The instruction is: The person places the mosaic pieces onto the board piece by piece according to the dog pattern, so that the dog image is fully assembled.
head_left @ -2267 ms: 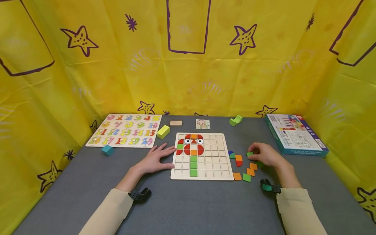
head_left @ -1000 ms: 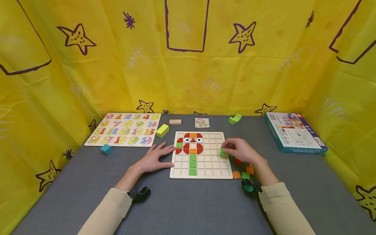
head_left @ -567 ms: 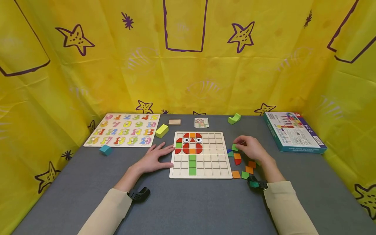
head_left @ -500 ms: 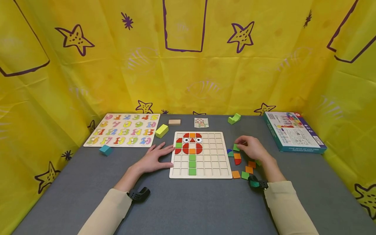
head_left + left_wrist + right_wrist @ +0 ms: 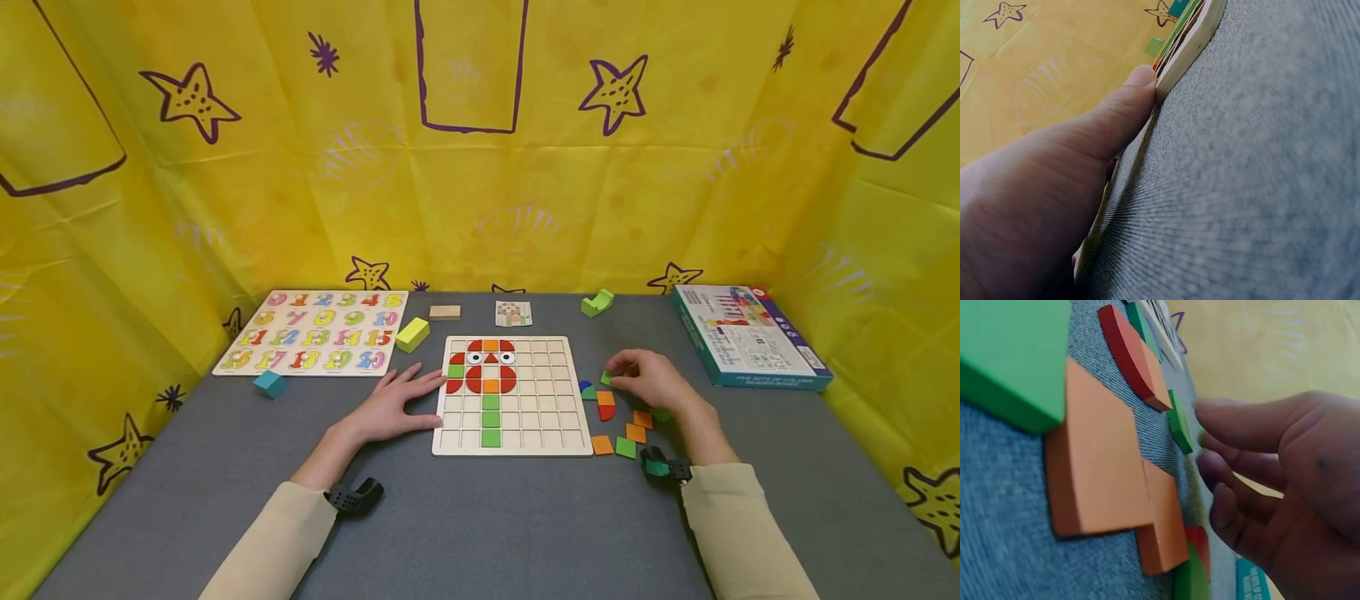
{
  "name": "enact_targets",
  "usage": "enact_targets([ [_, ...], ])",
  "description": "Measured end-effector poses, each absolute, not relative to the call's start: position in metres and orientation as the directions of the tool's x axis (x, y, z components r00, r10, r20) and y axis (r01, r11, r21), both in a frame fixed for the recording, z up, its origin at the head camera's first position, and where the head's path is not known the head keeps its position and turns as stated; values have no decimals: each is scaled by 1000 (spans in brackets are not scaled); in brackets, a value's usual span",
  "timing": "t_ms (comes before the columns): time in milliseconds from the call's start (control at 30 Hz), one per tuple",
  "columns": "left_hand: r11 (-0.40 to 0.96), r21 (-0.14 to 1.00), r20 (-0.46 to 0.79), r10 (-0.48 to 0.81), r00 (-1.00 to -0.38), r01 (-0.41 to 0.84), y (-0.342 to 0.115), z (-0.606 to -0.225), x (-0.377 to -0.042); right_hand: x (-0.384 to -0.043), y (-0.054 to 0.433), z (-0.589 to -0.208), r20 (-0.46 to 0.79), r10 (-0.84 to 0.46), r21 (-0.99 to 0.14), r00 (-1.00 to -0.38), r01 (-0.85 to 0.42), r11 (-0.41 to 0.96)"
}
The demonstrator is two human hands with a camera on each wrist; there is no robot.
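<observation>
Head view: pale wooden grid board flat on grey woven tablecloth, w/ smooth glossy red curved pcs + orange sq's making a round-eyed face in upper part, column of three green sq's below. L hand w/ fingers spread, at board's L edge, pressing or resting only, not clasping. R hand to R of board, fingers loosely bent at green tile, on cloth just beyond the blue & green curved pcs. Nearby: orange sq's, orange sq. touching red quarter-round. Toward back: number puzzle, yellow block, card, curved green block, glossy cardboard box. L wrist view: adds board's thin raw-wood side & cloth's ribbed weave up close, thumb against board's edge/corner; fingers mostly hidden. R wrist view: adds thickness of flat-sided tiles, a red pc near box, covered by hand in head view; also a gap btwn R thumb & green tile, so grip released. Vs 1.0 s ago: green tile then over board's R edge in R hand, now back down on cloth; L hand unchanged.
</observation>
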State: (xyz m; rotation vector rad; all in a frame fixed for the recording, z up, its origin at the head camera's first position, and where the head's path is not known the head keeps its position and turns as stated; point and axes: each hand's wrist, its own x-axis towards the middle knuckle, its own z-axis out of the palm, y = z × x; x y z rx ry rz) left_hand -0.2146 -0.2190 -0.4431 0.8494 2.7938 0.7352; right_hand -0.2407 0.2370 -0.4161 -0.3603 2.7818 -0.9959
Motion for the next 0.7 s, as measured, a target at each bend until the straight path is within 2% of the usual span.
enact_targets([
  [367,724,481,23,553,-833,494,-219,-444,-216,-232,234,-410,-154,-429,-643,-890,-239,728],
  [700,724,486,20,549,-835,488,-219,-444,-214,-229,230,-412,-125,-465,-647,-876,-283,708],
])
